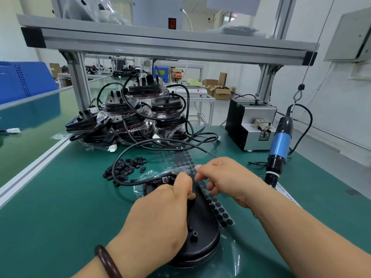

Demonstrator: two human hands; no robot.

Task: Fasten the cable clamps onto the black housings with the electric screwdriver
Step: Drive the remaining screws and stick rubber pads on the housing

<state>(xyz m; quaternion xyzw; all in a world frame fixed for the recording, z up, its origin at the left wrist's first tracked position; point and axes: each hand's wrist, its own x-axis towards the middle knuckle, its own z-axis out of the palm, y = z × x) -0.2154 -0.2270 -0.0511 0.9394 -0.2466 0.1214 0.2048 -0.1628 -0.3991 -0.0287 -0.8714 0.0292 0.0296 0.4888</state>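
Left hand (pixel 160 213) lies nearest, palm pinning the black housing (pixel 202 233), thumb and curled fingers pinched narrowly where the cable (pixel 128 149) enters its far end. The right hand (pixel 224 177) reaches to the same spot, its fingertips blurred, so I cannot tell whether it holds anything. Seating a clamp probably goes best with the cable pressed flat and the housing kept from sliding. The green mat (pixel 70 207) offers room leftward up to its metal edge rail. Stacked housings (pixel 136 115) crowd the far side, the electric screwdriver (pixel 279 145) hangs just right of the right hand, and the cable clamps (pixel 124 167) lie near, under the cable's loop, which could snag.
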